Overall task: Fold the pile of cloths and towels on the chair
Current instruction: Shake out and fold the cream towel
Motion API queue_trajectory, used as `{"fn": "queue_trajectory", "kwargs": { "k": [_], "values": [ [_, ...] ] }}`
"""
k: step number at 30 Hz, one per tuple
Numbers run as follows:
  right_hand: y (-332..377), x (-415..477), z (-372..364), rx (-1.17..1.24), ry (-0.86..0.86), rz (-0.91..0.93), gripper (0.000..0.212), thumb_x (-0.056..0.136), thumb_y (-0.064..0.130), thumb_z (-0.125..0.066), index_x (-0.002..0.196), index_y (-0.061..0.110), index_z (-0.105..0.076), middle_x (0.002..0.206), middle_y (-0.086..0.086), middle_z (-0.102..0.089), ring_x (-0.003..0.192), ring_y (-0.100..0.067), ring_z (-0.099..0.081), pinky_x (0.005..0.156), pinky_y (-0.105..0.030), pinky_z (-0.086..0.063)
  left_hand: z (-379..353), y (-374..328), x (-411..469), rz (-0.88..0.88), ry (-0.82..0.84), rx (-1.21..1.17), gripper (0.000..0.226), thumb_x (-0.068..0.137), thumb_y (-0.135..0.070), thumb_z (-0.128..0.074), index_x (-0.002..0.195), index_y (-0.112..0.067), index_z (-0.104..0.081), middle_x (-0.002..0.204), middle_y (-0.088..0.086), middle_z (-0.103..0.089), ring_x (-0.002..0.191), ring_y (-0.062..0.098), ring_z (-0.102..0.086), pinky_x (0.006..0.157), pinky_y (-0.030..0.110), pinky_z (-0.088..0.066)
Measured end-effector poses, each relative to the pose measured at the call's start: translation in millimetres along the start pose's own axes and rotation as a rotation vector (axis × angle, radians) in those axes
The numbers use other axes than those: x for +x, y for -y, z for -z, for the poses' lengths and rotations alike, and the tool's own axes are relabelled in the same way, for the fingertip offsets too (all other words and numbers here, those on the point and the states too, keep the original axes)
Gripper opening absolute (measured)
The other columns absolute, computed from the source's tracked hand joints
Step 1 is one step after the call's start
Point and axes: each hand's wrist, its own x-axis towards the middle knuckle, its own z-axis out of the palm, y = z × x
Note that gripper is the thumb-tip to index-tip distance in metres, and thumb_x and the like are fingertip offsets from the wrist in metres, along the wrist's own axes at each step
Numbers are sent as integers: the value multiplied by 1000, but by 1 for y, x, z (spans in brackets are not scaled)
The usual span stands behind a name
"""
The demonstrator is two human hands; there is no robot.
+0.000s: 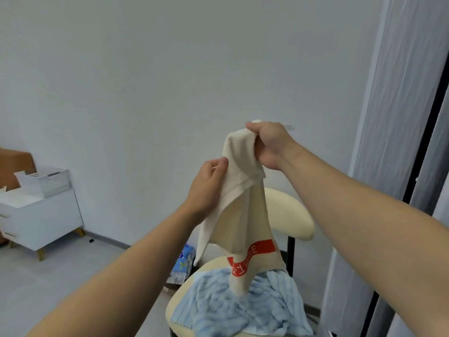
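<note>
From the head view, the right hand (269, 144) is raised above the chair (290, 215), its fingers (261, 148) clenched round the top corner of a cream towel (243, 215) with a red band; the towel hangs down until its lower end touches a crumpled blue towel (243, 310) on the seat; the left hand (209, 183), lower and just beside, pinches the cream towel's edge. Far left, a white cabinet (41, 222) carries a white basket (43, 182); a grey curtain (401, 117) hangs at the right.
</note>
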Motion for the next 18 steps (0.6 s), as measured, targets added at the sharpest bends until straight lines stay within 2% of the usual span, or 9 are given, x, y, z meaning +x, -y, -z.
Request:
{"fn": "queue_trajectory", "kwargs": {
  "k": [3, 5, 7, 8, 11, 13, 15, 16, 18],
  "values": [
    [4, 0, -5, 1, 34, 52, 14, 99, 11, -54, 86, 9, -52, 72, -7, -54, 65, -22, -55, 59, -31, -48, 3, -6, -1, -59, 27, 79, 74, 74, -69, -69, 134, -35, -42, 124, -14, -57, 106, 5, -60, 85, 32, -54],
    [6, 0, -6, -59, 21, 106, 7, 98, 11, -58, 92, 8, -57, 78, -8, -59, 68, -22, -60, 57, -31, -51, 3, -8, 1, -113, 11, 188, 77, 74, -52, -79, 137, -33, -38, 123, -12, -55, 108, 8, -57, 84, 31, -52],
    [7, -1, -6, -170, -16, 159, 6, 97, 15, -60, 102, 11, -59, 89, -7, -61, 80, -23, -60, 63, -33, -51, 3, -10, 1, -126, 6, 239, 70, 79, -39, -78, 136, -28, -38, 119, -9, -55, 105, 12, -57, 81, 31, -51],
    [8, -1, -7, -216, -35, 177, 12, 97, 17, -60, 109, 14, -60, 95, -6, -62, 85, -23, -60, 66, -34, -51, 4, -10, 2, -131, 5, 233, 67, 81, -40, -76, 135, -28, -39, 117, -9, -55, 104, 12, -58, 80, 30, -52],
    [10, 2, -5, -219, -20, 186, 37, 100, 18, -54, 134, 33, -55, 118, 3, -65, 97, -19, -62, 73, -34, -53, 5, -12, 2, -127, 1, 169, 57, 88, -58, -62, 134, -29, -42, 117, -12, -57, 101, 7, -60, 80, 31, -55],
    [12, 3, -2, -168, 3, 179, 45, 102, 14, -48, 144, 32, -49, 131, 4, -62, 109, -18, -64, 79, -36, -57, 7, -15, 5, -98, -26, 126, 46, 96, -60, -45, 131, -29, -46, 122, -8, -58, 101, 6, -59, 83, 31, -52],
    [15, 0, -1, -153, 6, 186, 40, 101, 7, -44, 134, 22, -60, 125, -3, -66, 110, -22, -65, 89, -38, -58, 8, -20, 9, -102, -79, 86, 36, 102, -54, -36, 125, -29, -48, 123, -8, -58, 97, 7, -61, 82, 30, -50],
    [17, -2, 0, -154, 8, 184, 37, 98, 2, -43, 123, 18, -66, 117, -6, -68, 105, -23, -67, 89, -37, -58, 8, -22, 12, -108, -95, 53, 35, 103, -50, -34, 126, -28, -48, 124, -8, -58, 90, 9, -65, 79, 30, -52],
    [20, -6, 2, -142, 24, 158, 35, 93, -4, -41, 99, 14, -69, 99, -8, -68, 89, -23, -66, 78, -35, -59, 10, -28, 16, -122, -103, 35, 40, 104, -46, -36, 135, -22, -45, 130, -9, -53, 74, 10, -69, 68, 29, -55]
  ]
}}
